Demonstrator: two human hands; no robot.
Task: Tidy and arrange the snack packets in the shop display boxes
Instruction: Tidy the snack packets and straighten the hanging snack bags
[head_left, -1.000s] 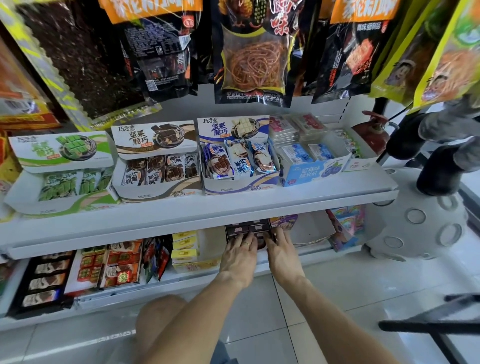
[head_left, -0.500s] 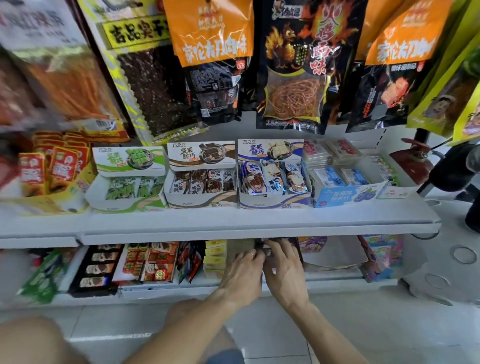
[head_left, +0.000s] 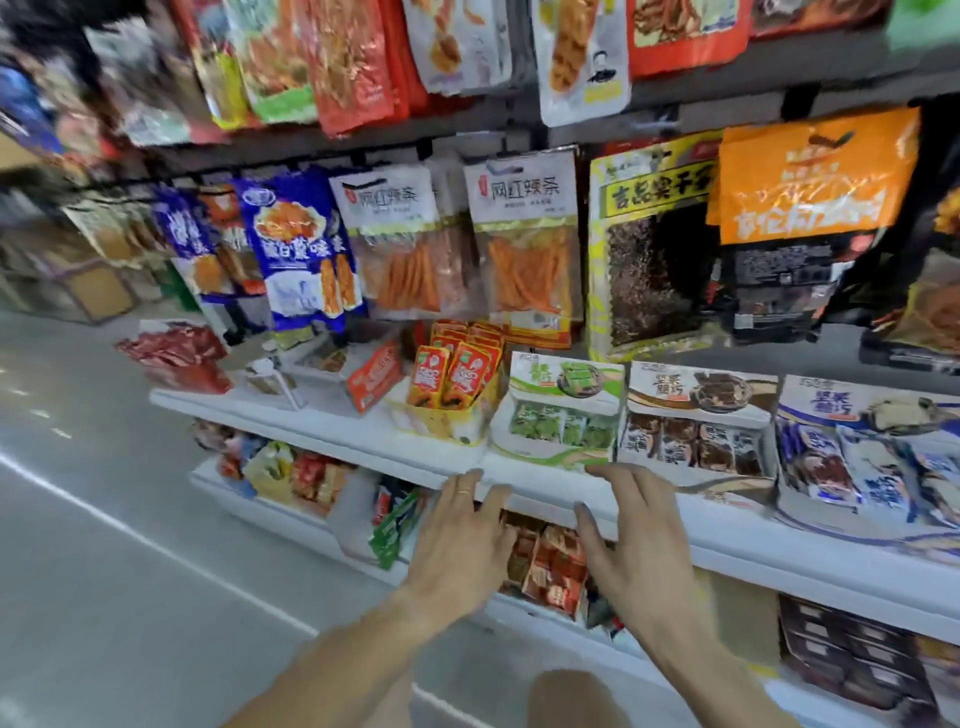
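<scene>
Half a second ago both my hands were together on a dark box on the lower shelf; now they have left it and the view has swung to the left along the rack. My left hand (head_left: 460, 540) and my right hand (head_left: 631, 540) hang apart in front of the white shelf edge (head_left: 540, 480), fingers spread and holding nothing. Between them, on the lower shelf, I see the red packet box (head_left: 550, 569), and just above the fingertips stands the green display box (head_left: 563, 415), with the brown display box (head_left: 696, 426) beside it on the right. I judge that one box is finished and I am going to the next one, probably the red packets, but the picture is blurred, so I cannot say which.
</scene>
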